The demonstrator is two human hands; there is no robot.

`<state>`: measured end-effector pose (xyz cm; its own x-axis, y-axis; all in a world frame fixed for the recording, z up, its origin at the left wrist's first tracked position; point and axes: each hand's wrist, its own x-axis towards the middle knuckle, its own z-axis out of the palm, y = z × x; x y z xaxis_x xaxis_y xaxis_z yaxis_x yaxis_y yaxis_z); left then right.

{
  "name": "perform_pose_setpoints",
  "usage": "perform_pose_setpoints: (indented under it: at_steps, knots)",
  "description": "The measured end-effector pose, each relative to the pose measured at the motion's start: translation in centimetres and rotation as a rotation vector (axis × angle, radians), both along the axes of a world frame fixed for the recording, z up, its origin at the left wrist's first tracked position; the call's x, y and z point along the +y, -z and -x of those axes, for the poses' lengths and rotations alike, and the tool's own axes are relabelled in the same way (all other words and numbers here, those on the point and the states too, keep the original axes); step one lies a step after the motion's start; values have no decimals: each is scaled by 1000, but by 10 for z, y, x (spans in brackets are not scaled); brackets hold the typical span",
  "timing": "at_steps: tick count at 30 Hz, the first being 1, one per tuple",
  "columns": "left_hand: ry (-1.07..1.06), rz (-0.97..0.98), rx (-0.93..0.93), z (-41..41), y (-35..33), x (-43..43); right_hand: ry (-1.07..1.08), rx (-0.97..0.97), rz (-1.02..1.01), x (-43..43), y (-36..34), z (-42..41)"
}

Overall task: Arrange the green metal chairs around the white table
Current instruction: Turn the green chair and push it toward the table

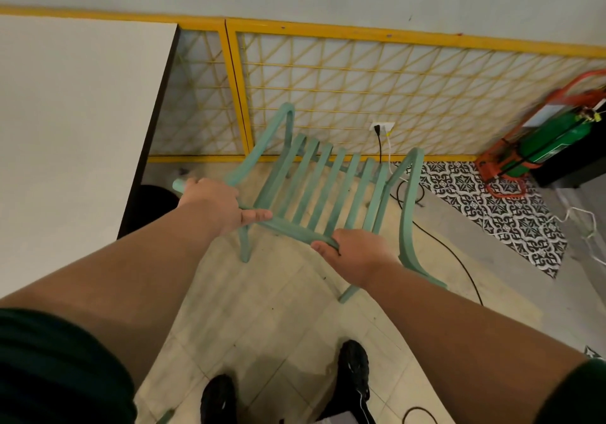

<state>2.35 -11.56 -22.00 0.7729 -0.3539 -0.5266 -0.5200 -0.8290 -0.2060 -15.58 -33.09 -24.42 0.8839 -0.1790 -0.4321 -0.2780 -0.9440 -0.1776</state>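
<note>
White table (pixel 75 122) filled the left side, its dark edge just beside the green chair (pixel 314 187). The chair stood on pale tiles before a yellow grille (pixel 360 95). 2 hands gripped its back rail: left hand (pixel 216 207) and right hand (pixel 354 256), fingers curled around it, thumbs on top.

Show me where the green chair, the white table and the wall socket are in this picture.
green chair (pixel 323 181), head view, on a middle slat of its slatted panel.
white table (pixel 78 122), head view, on the bare tabletop at left.
wall socket (pixel 383 126), head view, on its white plate behind the yellow grille.
</note>
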Motion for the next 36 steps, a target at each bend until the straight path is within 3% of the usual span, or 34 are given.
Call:
perform_pose_setpoints:
  at_steps: [26, 36]
  knots:
    - [-59, 72, -52, 26, 8, -6, -70, 18, 23, -28, -1, 3]
    - [-174, 184, -80, 86, 8, -23, -182, 135, 141, -76, -6, 8]
